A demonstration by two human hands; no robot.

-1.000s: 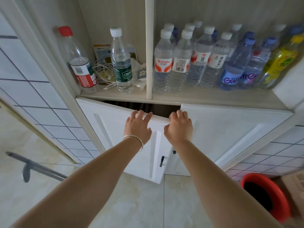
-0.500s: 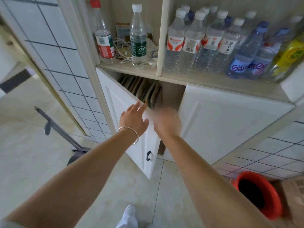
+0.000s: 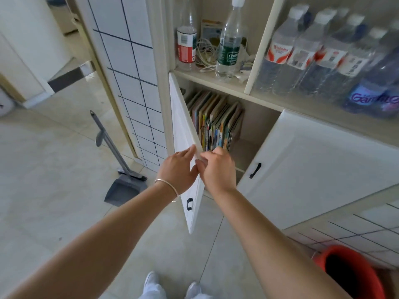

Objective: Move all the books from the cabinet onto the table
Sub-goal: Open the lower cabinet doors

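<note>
Colourful upright books [image 3: 216,124] became exposed as the white cabinet door [image 3: 185,147] swung open; both hands' fingers [image 3: 190,151] pinched its edge.

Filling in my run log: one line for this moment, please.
left door open | books inside | left hand, right hand at door edge

Colourful books [image 3: 216,119] – upright, leaning – inside cabinet [image 3: 254,126].

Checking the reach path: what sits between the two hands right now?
In the head view, the open left cabinet door: its free edge stands between the left hand and right hand. The books sit just behind, inside the cabinet.
</note>
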